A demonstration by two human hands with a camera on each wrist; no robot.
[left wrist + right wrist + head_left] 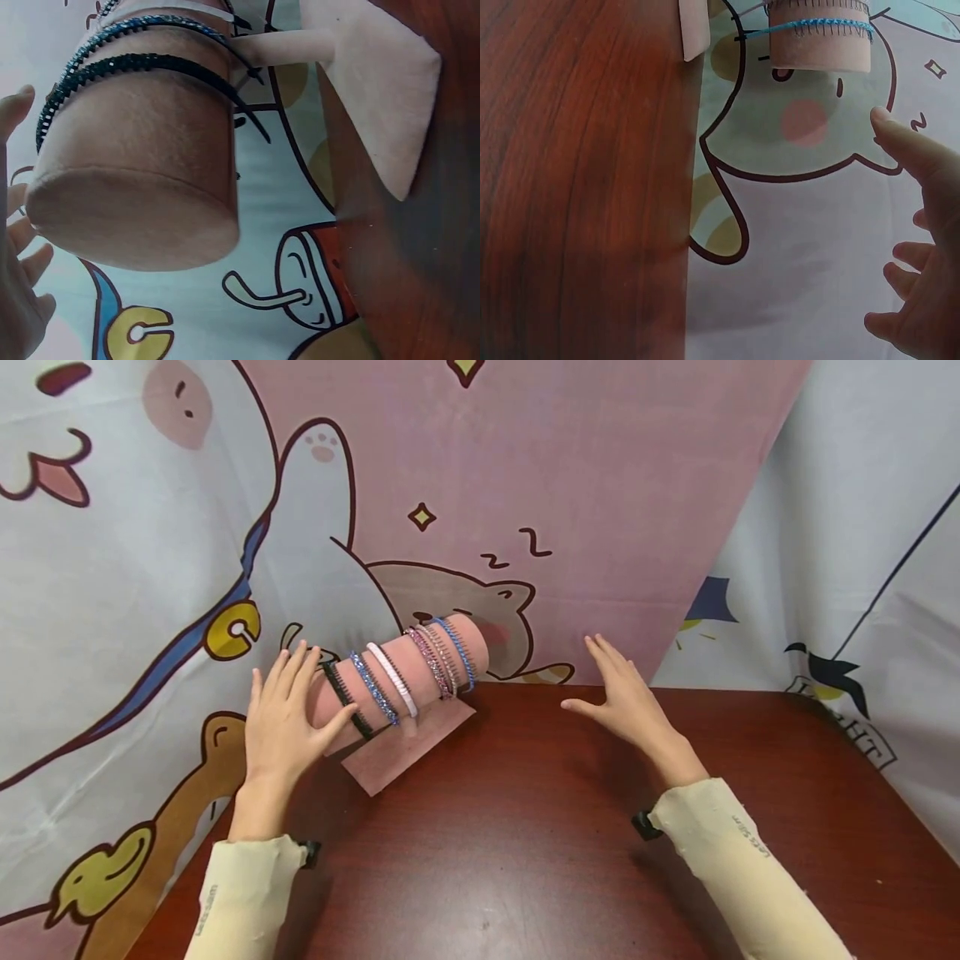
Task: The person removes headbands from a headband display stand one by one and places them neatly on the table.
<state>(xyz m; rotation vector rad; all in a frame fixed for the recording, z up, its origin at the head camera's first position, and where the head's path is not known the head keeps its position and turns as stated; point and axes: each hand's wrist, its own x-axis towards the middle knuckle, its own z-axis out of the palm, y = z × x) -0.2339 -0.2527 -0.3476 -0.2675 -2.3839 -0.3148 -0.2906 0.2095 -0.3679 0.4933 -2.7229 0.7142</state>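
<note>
A pink padded roll stand (352, 681) carries several toothed headbands and rests on a flat pink base (408, 747). Along the roll sit a black headband (347, 697), a blue glitter headband (373, 687), a white one (393, 679), pink glitter ones and a blue one (456, 652) at the far right end. My left hand (288, 718) is at the roll's left end, fingers extended; whether it touches is unclear in the head view, while the left wrist view shows the hand beside the roll. Over the table to the right, my right hand (626, 702) is spread and holds nothing.
The reddish-brown wooden table (510, 843) lies under both arms. Behind it and at the sides hangs a cloth (630, 485) printed with cartoon animals, close behind the stand. Both forearms wear cream sleeves, with a dark strap piece at each wrist.
</note>
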